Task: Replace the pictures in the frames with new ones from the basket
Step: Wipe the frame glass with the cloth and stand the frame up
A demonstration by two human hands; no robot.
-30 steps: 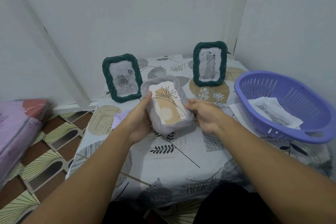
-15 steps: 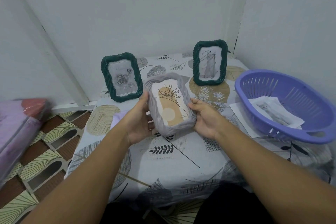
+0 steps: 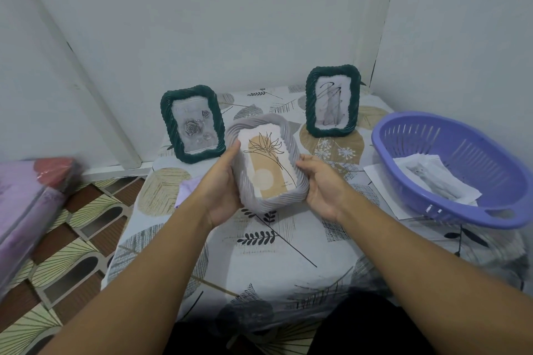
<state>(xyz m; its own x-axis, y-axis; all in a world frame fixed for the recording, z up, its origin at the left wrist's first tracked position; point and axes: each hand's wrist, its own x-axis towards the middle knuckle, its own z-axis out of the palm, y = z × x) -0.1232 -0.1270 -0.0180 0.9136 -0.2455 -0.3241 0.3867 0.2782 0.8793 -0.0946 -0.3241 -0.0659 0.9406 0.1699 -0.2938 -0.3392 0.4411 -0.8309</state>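
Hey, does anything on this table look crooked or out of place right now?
Only the grey frame: both hands, left and right, hold it tilted above the tablecloth, while the two green frames stand upright. A loose sheet pokes out from under the purple basket.

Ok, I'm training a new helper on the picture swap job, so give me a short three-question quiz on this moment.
1. True or false: both green frames stand upright on the table.
2. Which thing does each hand hold? A) purple basket B) grey frame C) loose photo
3. Fill in: the cat picture lies inside the ____.

Key:
1. True: the left green frame and right green frame stand on the table.
2. B: left hand and right hand grip the grey frame.
3. Basket: the cat picture lies in the purple basket.
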